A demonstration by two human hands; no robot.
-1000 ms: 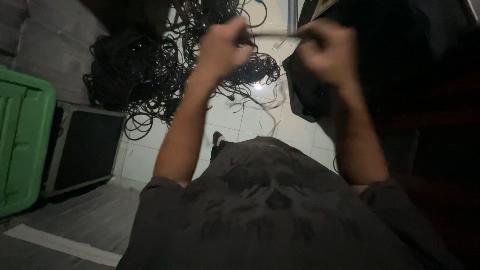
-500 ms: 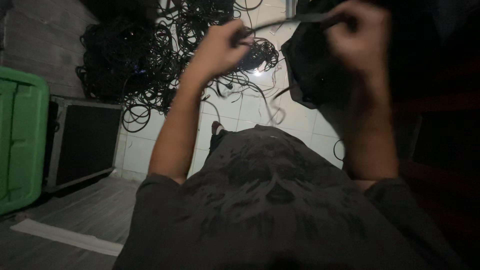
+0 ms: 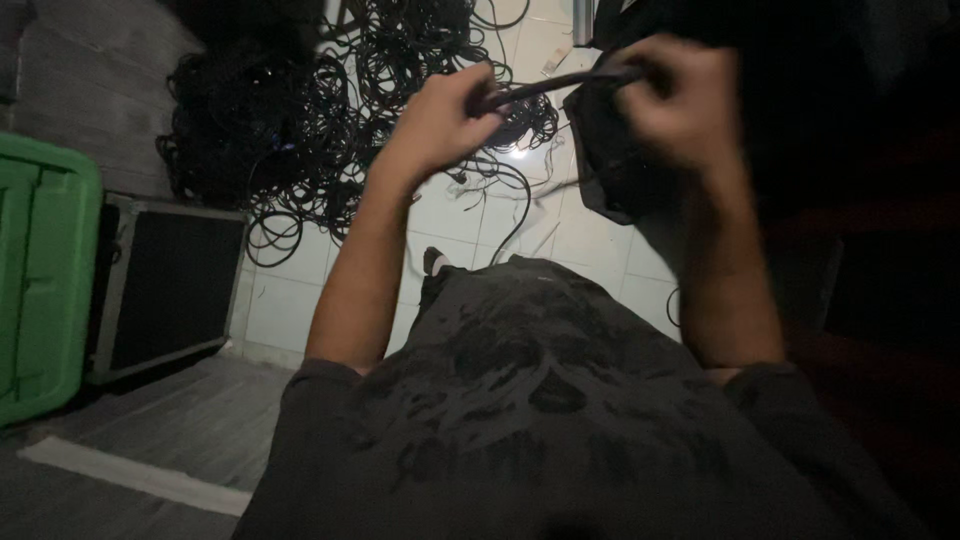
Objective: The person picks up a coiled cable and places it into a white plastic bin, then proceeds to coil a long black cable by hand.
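**Black cable stretched between both hands**

A black cable (image 3: pixel 555 85) is grasped in the clenched grip of the left hand (image 3: pixel 440 120) and the blurred right hand (image 3: pixel 680 95), above a tangled cable heap (image 3: pixel 330 120) on the tiled floor (image 3: pixel 460 215). A green crate (image 3: pixel 40 280) is seen leftward.

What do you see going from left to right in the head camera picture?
Green bin → black flat case → tangled black cables → left hand → dark cable held between both hands → right hand.

I see my dark grey short-sleeved T-shirt (image 3: pixel 540 400) with a faded darker print across the chest; both forearms are bare below the sleeves (image 3: pixel 320 385).
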